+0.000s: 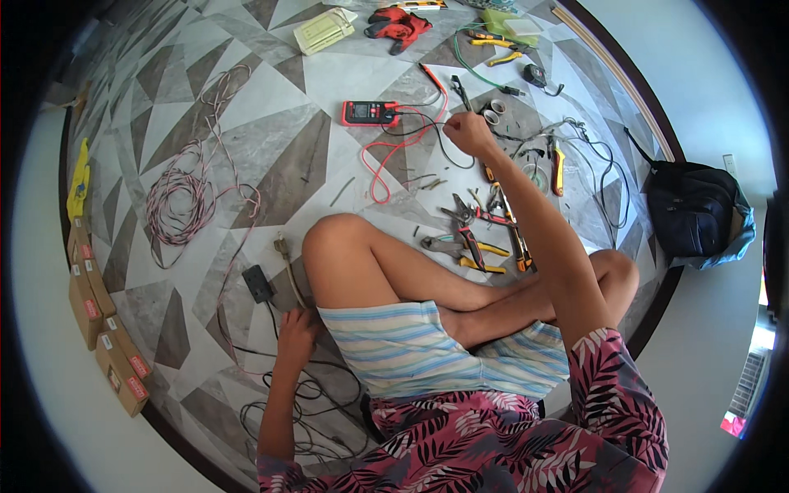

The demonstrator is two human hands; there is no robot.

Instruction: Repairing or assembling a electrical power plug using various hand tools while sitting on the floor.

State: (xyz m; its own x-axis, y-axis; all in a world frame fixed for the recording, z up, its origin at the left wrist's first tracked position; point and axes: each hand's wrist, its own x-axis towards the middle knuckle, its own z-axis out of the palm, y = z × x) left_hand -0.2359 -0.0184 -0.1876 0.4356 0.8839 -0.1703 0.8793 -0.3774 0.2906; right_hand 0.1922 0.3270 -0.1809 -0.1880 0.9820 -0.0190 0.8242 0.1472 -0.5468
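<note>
Low beside my left thigh, my left hand has its fingers curled at the end of a beige cord with a plug. Just beyond it lies a black socket block. My right arm stretches forward, and my right hand is closed next to the black test lead; its fingers hide whatever they hold. A black slim tool points away just past that fist. To the left of it lies a red and black multimeter with a red test lead.
Pliers and cutters lie in front of my crossed legs. A coil of twisted wire spreads at left, cardboard boxes along the wall. A black backpack stands at right. Red gloves and a tape measure lie farther off.
</note>
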